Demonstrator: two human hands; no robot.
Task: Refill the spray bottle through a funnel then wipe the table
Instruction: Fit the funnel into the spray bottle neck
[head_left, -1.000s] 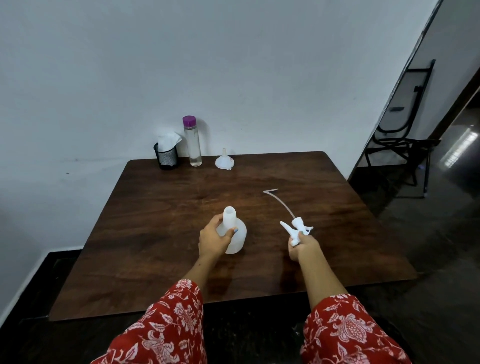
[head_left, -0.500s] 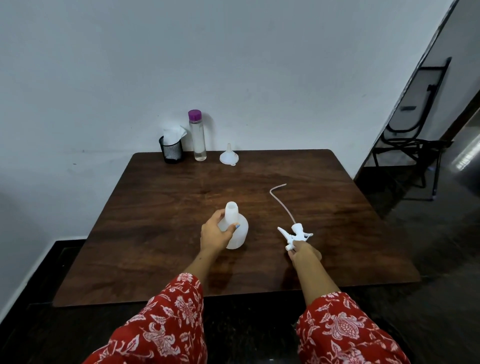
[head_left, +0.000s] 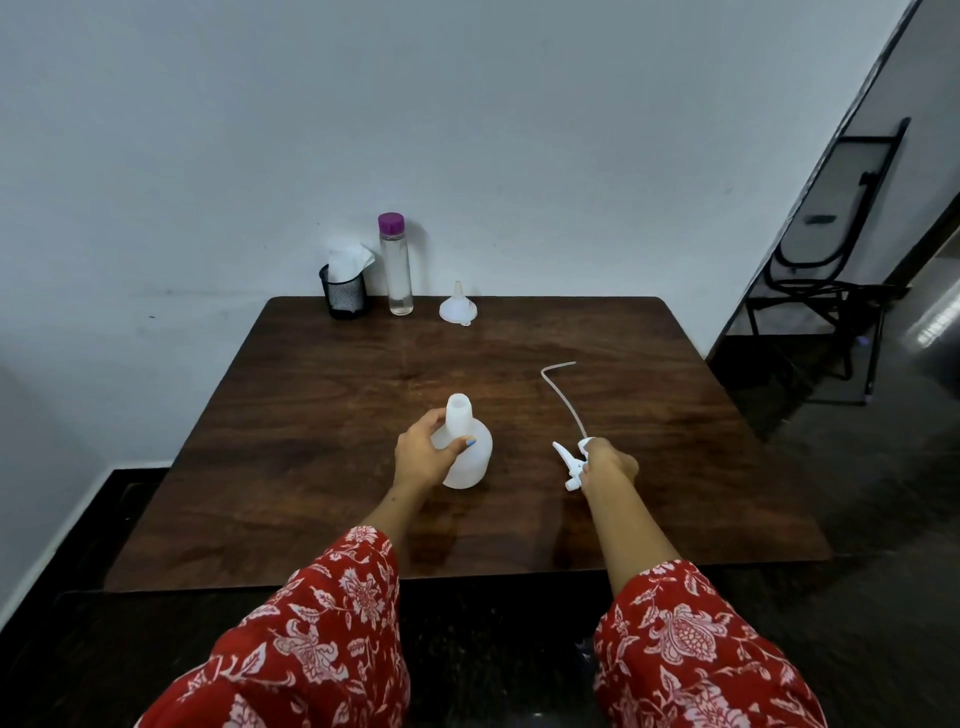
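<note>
Back edge: mesh cup (head_left: 343, 297) of tissues, purple-capped water bottle (head_left: 396, 265), funnel (head_left: 457, 307) lined along the wall; I judge them staged for the pour and the wipe
Left hand (head_left: 422, 457): fingers and thumb wrapped round the spray bottle (head_left: 464, 448); it stands upright mid-table, neck uncapped; I read this as bracing
Right hand (head_left: 605, 464): clenched on the sprayer head (head_left: 571, 462) low at the table (head_left: 311, 415); its dip tube (head_left: 562, 397) trails away toward the far side, clear of the open neck
</note>
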